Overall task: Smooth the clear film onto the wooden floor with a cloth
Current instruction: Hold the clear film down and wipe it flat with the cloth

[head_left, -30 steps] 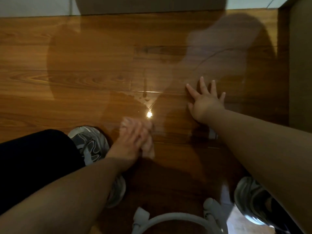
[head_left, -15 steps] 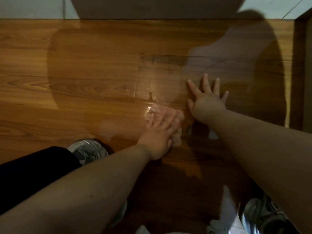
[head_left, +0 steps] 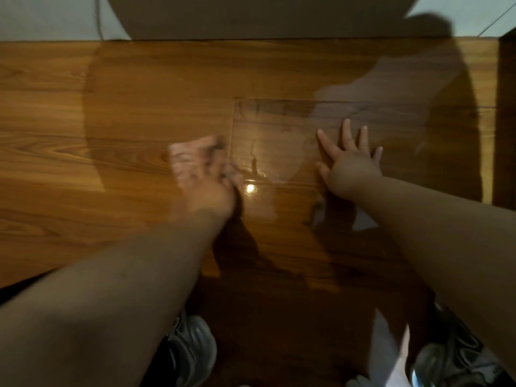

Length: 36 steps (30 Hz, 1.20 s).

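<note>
Underfoot, the wooden floor (head_left: pixel 55 191) fills your view, with the clear film (head_left: pixel 273 141) lying glossy on it. Your right hand (head_left: pixel 349 166) presses flat on the film, fingers spread. Your left hand (head_left: pixel 206 188) rests on the pale cloth (head_left: pixel 190 149) nearby; blur hides whether its fingers curl.

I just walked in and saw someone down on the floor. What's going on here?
A person is smoothing clear film onto the wooden floor. The left hand presses a cloth on it, blurred as if mid-wipe. The right hand lies flat, fingers spread, pinning the film. What looks like a wrinkle shows between the hands.
</note>
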Available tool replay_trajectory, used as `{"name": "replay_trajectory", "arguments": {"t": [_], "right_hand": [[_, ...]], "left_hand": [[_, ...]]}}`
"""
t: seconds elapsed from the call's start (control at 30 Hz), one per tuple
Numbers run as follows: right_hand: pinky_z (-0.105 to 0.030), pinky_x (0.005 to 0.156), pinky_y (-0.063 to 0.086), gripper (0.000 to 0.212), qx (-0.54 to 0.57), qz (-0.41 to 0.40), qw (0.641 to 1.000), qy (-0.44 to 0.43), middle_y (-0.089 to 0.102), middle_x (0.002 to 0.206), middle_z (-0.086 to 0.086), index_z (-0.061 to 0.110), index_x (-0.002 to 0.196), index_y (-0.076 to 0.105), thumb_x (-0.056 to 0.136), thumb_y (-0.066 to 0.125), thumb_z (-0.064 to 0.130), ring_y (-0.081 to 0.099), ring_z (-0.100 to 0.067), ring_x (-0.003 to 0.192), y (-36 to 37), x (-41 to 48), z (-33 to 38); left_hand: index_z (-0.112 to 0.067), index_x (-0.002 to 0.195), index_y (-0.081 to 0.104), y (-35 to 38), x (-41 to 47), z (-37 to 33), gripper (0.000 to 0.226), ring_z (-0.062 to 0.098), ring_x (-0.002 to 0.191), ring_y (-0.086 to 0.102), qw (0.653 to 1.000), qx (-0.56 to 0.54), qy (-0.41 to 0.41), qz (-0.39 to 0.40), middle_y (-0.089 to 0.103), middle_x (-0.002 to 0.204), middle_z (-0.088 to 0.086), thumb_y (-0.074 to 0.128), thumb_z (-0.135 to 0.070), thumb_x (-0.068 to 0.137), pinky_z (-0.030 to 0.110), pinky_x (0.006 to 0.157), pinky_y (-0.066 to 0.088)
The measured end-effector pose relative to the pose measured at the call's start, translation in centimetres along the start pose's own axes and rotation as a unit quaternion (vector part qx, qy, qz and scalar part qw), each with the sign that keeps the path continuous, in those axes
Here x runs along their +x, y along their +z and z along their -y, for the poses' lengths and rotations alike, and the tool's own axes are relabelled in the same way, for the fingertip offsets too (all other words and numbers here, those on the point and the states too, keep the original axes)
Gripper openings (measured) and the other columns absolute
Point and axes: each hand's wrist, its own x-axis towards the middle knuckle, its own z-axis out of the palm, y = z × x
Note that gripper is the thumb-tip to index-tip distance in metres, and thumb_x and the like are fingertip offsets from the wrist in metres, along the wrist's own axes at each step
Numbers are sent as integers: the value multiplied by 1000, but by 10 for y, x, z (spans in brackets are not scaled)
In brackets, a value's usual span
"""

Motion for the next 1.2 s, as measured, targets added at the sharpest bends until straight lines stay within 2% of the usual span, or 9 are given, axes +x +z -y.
{"name": "replay_trajectory", "arguments": {"t": [0.13, 0.2, 0.37, 0.47, 0.53, 0.77, 0.9, 1.1, 1.2], "right_hand": [[-58, 112, 1, 65, 8, 2, 1000, -13, -16, 159, 4, 49, 146, 3, 96, 43, 43, -15, -30, 145, -4, 4, -11], [-55, 114, 4, 71, 27, -15, 999, -21, -9, 160, 4, 42, 149, 3, 95, 48, 34, -9, -28, 146, -7, 4, -17], [-45, 116, 4, 75, 48, -36, 998, -22, -8, 160, 2, 35, 151, 0, 95, 50, 31, -6, -21, 147, 0, 0, -29], [-43, 116, 5, 78, 78, -41, 996, -15, -6, 160, 1, 30, 152, 1, 94, 54, 27, -4, -20, 147, 0, 1, -26], [-41, 116, 7, 81, 100, -54, 994, -12, -2, 160, 1, 30, 152, 3, 92, 58, 27, -1, -20, 147, -2, -1, -26], [-47, 117, 5, 65, 60, -166, 983, 52, 1, 161, -1, 35, 151, 10, 94, 41, 45, 1, -21, 147, 2, -7, -37], [-50, 117, 0, 61, 65, -165, 981, 75, 0, 161, -1, 37, 150, 13, 95, 38, 36, -4, -23, 147, 2, 0, -40], [-52, 114, -5, 59, 67, -120, 989, 49, -9, 160, 1, 42, 149, 5, 96, 32, 41, -12, -24, 146, -4, 14, -27], [-54, 113, -8, 60, 70, -120, 989, 48, -9, 160, -1, 41, 149, 7, 95, 35, 39, -13, -26, 146, -7, 20, -20]], "left_hand": [[-40, 150, 20, 25, -29, -52, 63, 27, 144, -11, 907, 26, 419, 36, 0, 161, -1, 44, -34, 92, 51, 115, -7], [-39, 151, 15, 29, -24, -33, 65, 22, 142, -15, 876, 76, 475, 24, -8, 158, -6, 45, -38, 93, 45, 113, -9], [-28, 152, 16, 20, -6, 52, 66, 36, 143, 17, 995, -17, 80, -60, 17, 159, 9, 40, -38, 92, 52, 115, 8], [-24, 153, -5, 2, 32, 83, 80, 42, 138, 28, 950, -222, -216, -39, 27, 152, 22, 45, -35, 91, 54, 112, 26], [-22, 153, -3, -8, 52, 70, 82, 39, 136, 34, 929, -276, -248, -1, 32, 151, 18, 47, -38, 90, 49, 111, 30], [-26, 149, 25, -18, 7, -88, 66, 34, 141, 27, 948, -155, 274, -53, 30, 153, 12, 51, -23, 88, 42, 115, 22], [-39, 151, 11, -13, 6, -124, 69, 30, 147, -4, 929, -24, 367, 47, 2, 162, -3, 46, -31, 93, 42, 117, -1], [-21, 152, 18, -34, 76, 5, 59, 37, 145, 5, 998, -15, 36, -54, 11, 160, 10, 39, -34, 98, 46, 119, 7], [-24, 153, 8, -37, 112, 40, 64, 37, 144, 15, 962, -162, -219, -30, 12, 158, 17, 34, -45, 98, 49, 117, 16]]}}
